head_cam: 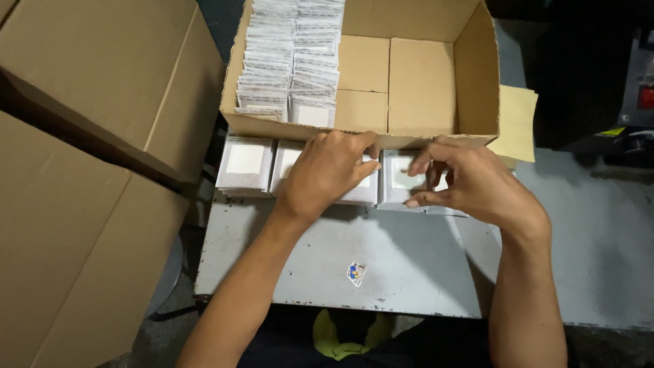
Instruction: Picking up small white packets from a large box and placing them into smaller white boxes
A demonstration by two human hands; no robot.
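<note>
A row of flat grey packet stacks [300,174] lies along the near wall of an open cardboard box [477,75], its long axis running from 9 o'clock to 3 o'clock across the grey metal table [409,266]. Each packet lies flat, its pale square label facing up.

The left hand [327,170] rests palm down on the middle stack, fingers together and curled over its far edge at 12 o'clock. The right hand [470,180] sits just beside it at 3 o'clock, fingers apart and bent, thumb and fingertips pinching the edges of the rightmost stack [402,178].

Inside the box, at 11 o'clock, more packets [289,61] stand on edge in two rows running away toward 12 o'clock. A small sticker [355,272] lies on the table at 6 o'clock. A yellow sheet [516,123] pokes out at 2 o'clock, and large cardboard cartons [88,170] stand at 9 o'clock.
</note>
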